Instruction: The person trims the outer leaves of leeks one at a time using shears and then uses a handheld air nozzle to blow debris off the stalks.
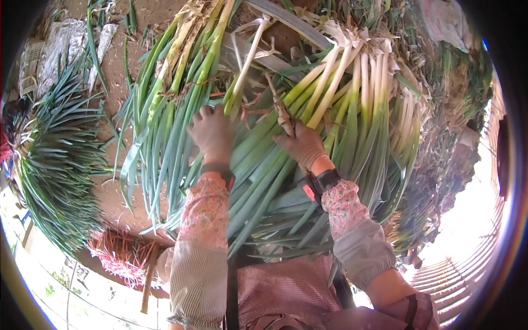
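My left hand (212,133), in a brown glove, is closed with its fingers curled. At its right edge is the green part of a single green onion (249,61), whose white root end points up and away from me; the exact grip is partly hidden. My right hand (303,144), also gloved, is wrapped around a dirty blow gun (282,114) with a thin nozzle pointing up and left. Under and beside the right hand spreads a large heap of green onions (352,104), white ends at the far side. More green onions (181,93) with yellowed outer leaves lie left of my left hand.
A big bundle of green onions (55,148) lies on the dirt floor (118,192) at left. Below it are red and white ties (122,254). A metal bar (289,21) crosses behind the heap. Leaf scraps (459,110) are piled along the right.
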Available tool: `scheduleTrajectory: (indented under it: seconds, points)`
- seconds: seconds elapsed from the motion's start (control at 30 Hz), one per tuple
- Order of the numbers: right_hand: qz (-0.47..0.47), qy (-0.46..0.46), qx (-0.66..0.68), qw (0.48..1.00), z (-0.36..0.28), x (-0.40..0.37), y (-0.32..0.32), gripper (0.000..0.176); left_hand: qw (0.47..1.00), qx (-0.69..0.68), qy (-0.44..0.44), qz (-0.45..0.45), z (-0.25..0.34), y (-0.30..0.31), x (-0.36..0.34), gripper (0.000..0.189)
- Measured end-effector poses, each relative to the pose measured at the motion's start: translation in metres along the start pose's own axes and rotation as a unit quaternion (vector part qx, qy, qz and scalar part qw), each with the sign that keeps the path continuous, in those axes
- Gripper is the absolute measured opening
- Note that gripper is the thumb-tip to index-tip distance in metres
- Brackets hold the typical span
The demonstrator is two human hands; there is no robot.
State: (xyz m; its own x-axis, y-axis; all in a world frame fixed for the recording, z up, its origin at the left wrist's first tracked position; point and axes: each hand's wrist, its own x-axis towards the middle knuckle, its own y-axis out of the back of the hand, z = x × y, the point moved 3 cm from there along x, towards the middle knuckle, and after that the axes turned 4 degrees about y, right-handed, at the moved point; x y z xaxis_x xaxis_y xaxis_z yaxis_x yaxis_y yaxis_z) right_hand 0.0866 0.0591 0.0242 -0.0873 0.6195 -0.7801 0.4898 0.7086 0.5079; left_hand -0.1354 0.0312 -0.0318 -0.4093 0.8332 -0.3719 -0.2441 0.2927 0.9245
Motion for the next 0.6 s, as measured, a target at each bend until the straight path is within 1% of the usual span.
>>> scheduleTrajectory:
  seconds: [0.03,0.1,0.13,0.23,0.27,0.37,0.4,0.5,0.53,0.6]
  points:
    - [-0.004,-0.011,0.013,1.000,0.003,0.002,-0.001,0.069,1.000,0.003,-0.008,0.022,0.005,-0.001,0.005,0.038]
    - [0.002,-0.024,-0.010,1.000,0.004,0.004,-0.002,0.067,0.997,0.012,-0.025,0.069,0.014,-0.005,0.014,0.037]
    - [0.006,-0.030,-0.020,0.999,0.003,0.005,-0.005,0.066,0.997,0.029,-0.048,0.046,0.016,-0.009,0.016,0.039]
    - [0.021,-0.026,-0.033,0.999,0.008,0.006,-0.012,0.066,0.991,0.042,0.007,-0.124,0.016,-0.028,0.023,0.040]
    - [0.025,-0.020,-0.029,0.999,0.011,0.008,-0.012,0.065,0.990,0.021,0.012,-0.136,0.015,-0.029,0.021,0.029]
    - [0.028,-0.016,-0.008,0.999,0.011,0.006,-0.015,0.064,0.986,-0.045,0.023,-0.156,0.004,-0.018,0.022,0.037]
    - [0.028,-0.017,0.001,0.999,0.010,0.005,-0.014,0.064,0.980,-0.088,0.045,-0.174,-0.007,-0.031,0.024,0.042]
    - [0.034,-0.013,0.015,0.999,0.005,0.007,-0.009,0.063,0.958,-0.180,0.037,-0.221,-0.024,-0.032,0.016,0.039]
    - [0.031,-0.013,0.018,0.999,0.004,0.003,-0.010,0.062,0.967,-0.178,0.007,-0.181,-0.031,-0.033,0.006,0.039]
    - [0.036,-0.023,0.027,0.999,-0.001,-0.007,-0.004,0.065,0.968,-0.188,-0.064,-0.154,-0.041,-0.025,-0.012,0.039]
